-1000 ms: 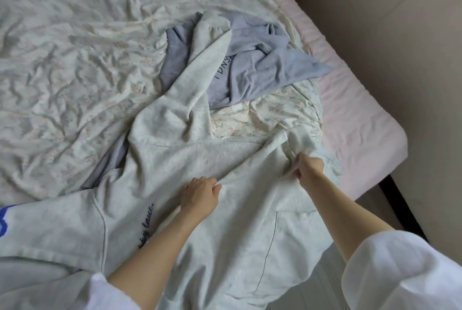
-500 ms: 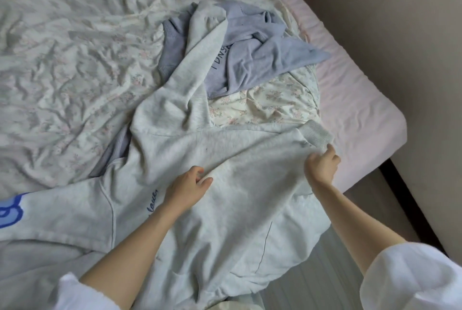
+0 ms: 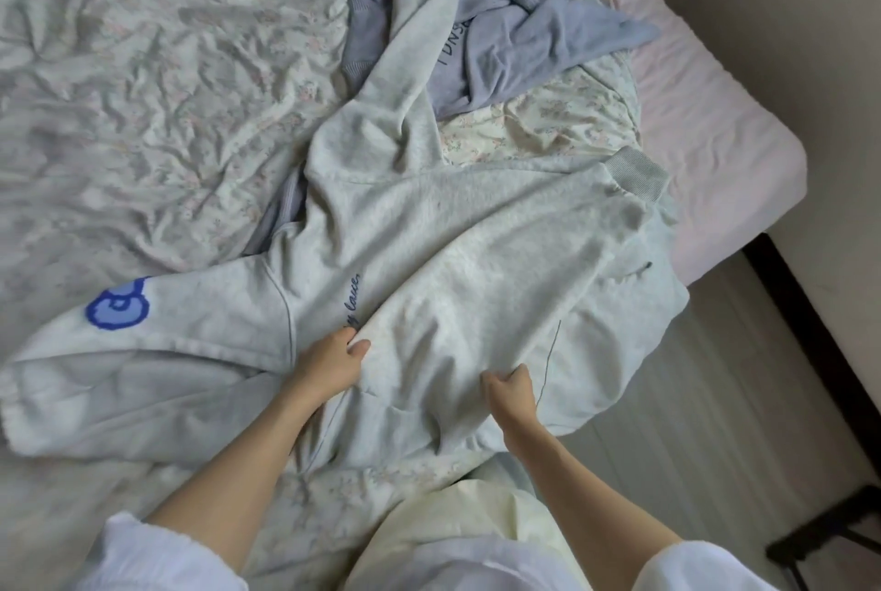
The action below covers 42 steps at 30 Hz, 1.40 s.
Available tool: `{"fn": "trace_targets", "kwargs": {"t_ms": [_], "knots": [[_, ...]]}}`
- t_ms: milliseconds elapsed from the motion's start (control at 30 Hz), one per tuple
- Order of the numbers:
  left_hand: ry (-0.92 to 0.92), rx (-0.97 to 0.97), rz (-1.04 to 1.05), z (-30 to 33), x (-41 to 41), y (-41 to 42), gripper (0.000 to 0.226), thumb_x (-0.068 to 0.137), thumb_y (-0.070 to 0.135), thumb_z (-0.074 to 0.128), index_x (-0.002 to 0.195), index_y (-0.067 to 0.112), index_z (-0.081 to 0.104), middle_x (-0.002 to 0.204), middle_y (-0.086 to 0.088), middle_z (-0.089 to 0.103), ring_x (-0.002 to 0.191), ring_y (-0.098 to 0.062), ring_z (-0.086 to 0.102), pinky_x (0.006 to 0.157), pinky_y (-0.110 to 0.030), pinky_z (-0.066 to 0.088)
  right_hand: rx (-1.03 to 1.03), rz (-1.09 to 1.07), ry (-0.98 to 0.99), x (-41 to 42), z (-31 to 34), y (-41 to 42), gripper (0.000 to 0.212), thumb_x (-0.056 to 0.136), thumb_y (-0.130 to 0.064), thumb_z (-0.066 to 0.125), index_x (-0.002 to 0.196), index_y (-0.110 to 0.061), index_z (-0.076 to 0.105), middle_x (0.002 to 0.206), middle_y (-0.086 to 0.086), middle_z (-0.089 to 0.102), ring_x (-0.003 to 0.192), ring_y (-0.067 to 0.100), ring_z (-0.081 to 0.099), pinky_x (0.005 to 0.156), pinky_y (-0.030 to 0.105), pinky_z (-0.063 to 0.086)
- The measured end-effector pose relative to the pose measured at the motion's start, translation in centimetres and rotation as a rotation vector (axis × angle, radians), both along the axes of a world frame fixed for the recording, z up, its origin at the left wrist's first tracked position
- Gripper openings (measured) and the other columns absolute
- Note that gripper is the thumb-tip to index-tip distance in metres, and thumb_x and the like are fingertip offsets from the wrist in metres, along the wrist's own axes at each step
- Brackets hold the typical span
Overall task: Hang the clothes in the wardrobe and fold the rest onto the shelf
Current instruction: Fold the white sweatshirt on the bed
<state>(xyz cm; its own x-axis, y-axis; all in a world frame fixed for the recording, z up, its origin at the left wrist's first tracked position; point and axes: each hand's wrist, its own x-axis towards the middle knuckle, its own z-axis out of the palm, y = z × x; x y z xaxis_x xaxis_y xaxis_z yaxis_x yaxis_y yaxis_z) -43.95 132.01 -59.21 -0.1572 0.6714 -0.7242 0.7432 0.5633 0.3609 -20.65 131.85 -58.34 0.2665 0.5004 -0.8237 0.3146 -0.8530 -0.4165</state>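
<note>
A light grey sweatshirt (image 3: 457,266) lies spread across the near corner of the bed, with a blue cartoon print on its left sleeve and dark script on the chest. One sleeve runs up over a crumpled lavender top (image 3: 524,32) farther back. My left hand (image 3: 329,364) grips a fold of the sweatshirt near its script. My right hand (image 3: 510,390) pinches the fabric at the near hem, close to the bed's edge. The ribbed cuff of the right sleeve lies flat at the far right.
The bed (image 3: 143,90) carries a wrinkled floral sheet, with a pink mattress edge (image 3: 715,152) at the right. Pale floor (image 3: 691,400) and a beige wall lie beyond. A dark frame (image 3: 829,533) stands on the floor at the lower right.
My right hand let go of the right sleeve's cuff end and came back to the near hem. My left hand slid toward me along the chest. The view shifted nearer.
</note>
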Motion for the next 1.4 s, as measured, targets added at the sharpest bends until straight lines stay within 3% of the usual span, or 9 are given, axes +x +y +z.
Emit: {"fn": "trace_targets", "kwargs": {"t_ms": [100, 267, 367, 467, 533, 700, 833, 1000, 1400], "knots": [[-0.009, -0.068, -0.132, 0.8, -1.1, -2.0, 0.023, 0.096, 0.037, 0.045, 0.084, 0.019, 0.053, 0.093, -0.004, 0.06, 0.098, -0.029, 0.059, 0.075, -0.032, 0.038, -0.121, 0.181, -0.123, 0.3, 0.4, -1.2, 0.029, 0.089, -0.01, 0.041, 0.117, -0.003, 0.035, 0.107, 0.014, 0.051, 0.091, 0.027, 0.051, 0.072, 0.031, 0.038], [0.22, -0.118, -0.377, 1.6, -0.8, -4.9, 0.018, 0.092, 0.039, 0.047, 0.103, 0.025, 0.053, 0.111, 0.0, 0.063, 0.106, -0.021, 0.055, 0.087, -0.035, 0.031, -0.2, 0.271, -0.245, 2.0, 1.2, -3.5, 0.038, 0.088, -0.011, 0.045, 0.122, 0.001, 0.034, 0.111, 0.016, 0.053, 0.091, 0.03, 0.051, 0.072, 0.032, 0.038], [0.36, 0.084, -0.371, 1.8, 0.0, -5.9, 0.051, 0.088, 0.037, 0.057, 0.133, 0.027, 0.036, 0.133, 0.0, 0.045, 0.121, -0.023, 0.042, 0.096, -0.037, 0.031, -0.033, 0.296, -0.415, 1.7, 1.6, -3.8, 0.055, 0.085, -0.014, 0.048, 0.135, -0.007, 0.027, 0.132, 0.013, 0.041, 0.115, 0.034, 0.047, 0.091, 0.043, 0.038], [0.307, 0.39, -0.523, 1.7, 1.1, -6.5, 0.065, 0.088, 0.041, 0.055, 0.145, 0.028, 0.026, 0.15, 0.0, 0.023, 0.135, -0.022, 0.023, 0.103, -0.038, 0.025, 0.302, 0.655, -0.648, 1.1, 2.0, -2.7, 0.066, 0.088, -0.021, 0.048, 0.145, -0.017, 0.016, 0.144, 0.009, 0.027, 0.128, 0.029, 0.034, 0.105, 0.044, 0.027], [0.205, 0.394, -0.729, 1.4, 2.0, -7.0, 0.059, 0.091, 0.04, 0.05, 0.145, 0.031, 0.027, 0.152, 0.003, 0.02, 0.138, -0.018, 0.018, 0.105, -0.035, 0.022, 0.426, 1.09, -0.597, 0.4, 1.7, -1.9, 0.062, 0.093, -0.028, 0.043, 0.147, -0.023, 0.014, 0.152, 0.008, 0.017, 0.139, 0.029, 0.019, 0.114, 0.046, 0.017], [0.226, 0.104, -1.011, -0.5, 1.7, -10.3, 0.068, 0.092, 0.022, 0.053, 0.147, 0.036, 0.015, 0.159, -0.002, -0.005, 0.146, -0.022, -0.004, 0.114, -0.041, 0.011, 0.185, 1.708, -0.41, 0.9, -1.0, -0.6, 0.06, 0.095, -0.039, 0.039, 0.146, -0.041, 0.008, 0.156, 0.0, -0.019, 0.141, 0.036, -0.021, 0.112, 0.058, 0.004], [0.245, -0.038, -1.073, -0.9, 0.7, -11.1, 0.072, 0.092, 0.019, 0.052, 0.147, 0.042, 0.012, 0.157, -0.004, -0.017, 0.145, -0.023, -0.013, 0.115, -0.047, 0.01, -0.014, 1.552, -0.473, 3.6, -1.2, 1.1, 0.063, 0.095, -0.041, 0.04, 0.145, -0.047, 0.002, 0.154, -0.003, -0.027, 0.14, 0.038, -0.022, 0.112, 0.062, 0.008], [0.165, 0.137, -0.885, -0.3, 2.1, -7.9, 0.036, 0.093, 0.037, 0.04, 0.125, 0.032, 0.056, 0.145, -0.001, 0.032, 0.133, -0.02, 0.027, 0.105, -0.04, 0.021, 0.146, 1.435, -0.635, 4.6, -0.1, 4.4, 0.068, 0.095, -0.039, 0.038, 0.148, -0.035, -0.004, 0.156, 0.003, -0.018, 0.142, 0.041, -0.011, 0.113, 0.059, 0.005], [0.289, 0.354, -0.419, 0.9, 2.4, 9.8, 0.055, 0.094, 0.03, 0.043, 0.145, 0.023, 0.025, 0.155, -0.008, 0.012, 0.139, -0.026, 0.016, 0.109, -0.042, 0.022, 0.501, 1.302, -0.482, -2.4, 0.4, 16.9, 0.058, 0.095, -0.023, 0.039, 0.148, -0.021, 0.015, 0.157, 0.01, 0.009, 0.144, 0.029, 0.006, 0.116, 0.046, 0.013]]}}
